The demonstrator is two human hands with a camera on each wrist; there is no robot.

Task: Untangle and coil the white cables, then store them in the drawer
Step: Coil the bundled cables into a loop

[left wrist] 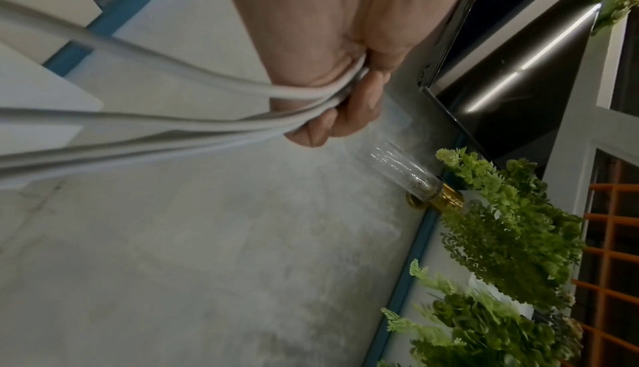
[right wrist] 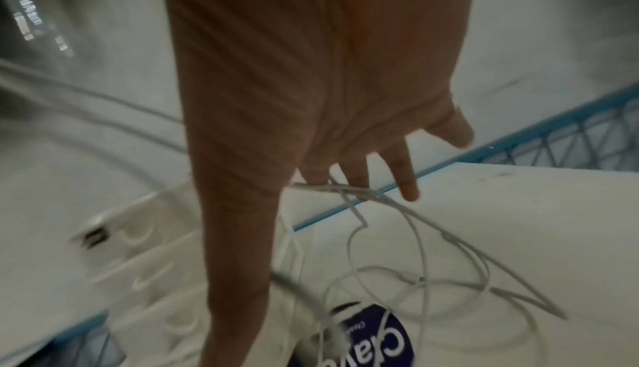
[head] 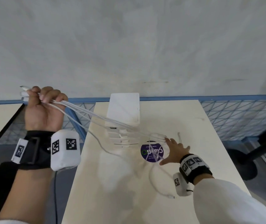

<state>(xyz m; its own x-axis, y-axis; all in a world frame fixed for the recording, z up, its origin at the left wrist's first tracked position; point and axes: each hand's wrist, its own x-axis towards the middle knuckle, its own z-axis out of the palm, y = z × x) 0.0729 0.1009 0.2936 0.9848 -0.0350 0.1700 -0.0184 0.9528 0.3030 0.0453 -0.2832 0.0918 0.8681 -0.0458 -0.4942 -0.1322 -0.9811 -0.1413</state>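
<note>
A pale table lies under the right hand, a grey wall with blue trim rises beyond both hands, and green plants stand past the left.

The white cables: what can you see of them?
Several thin white cables with plugs on their ends. The left hand grips them near those plugs, raised beside the table. They stretch in taut lines to the spread fingers of the right hand; past it, slack loops lie tangled on the table over a purple sticker.
</note>
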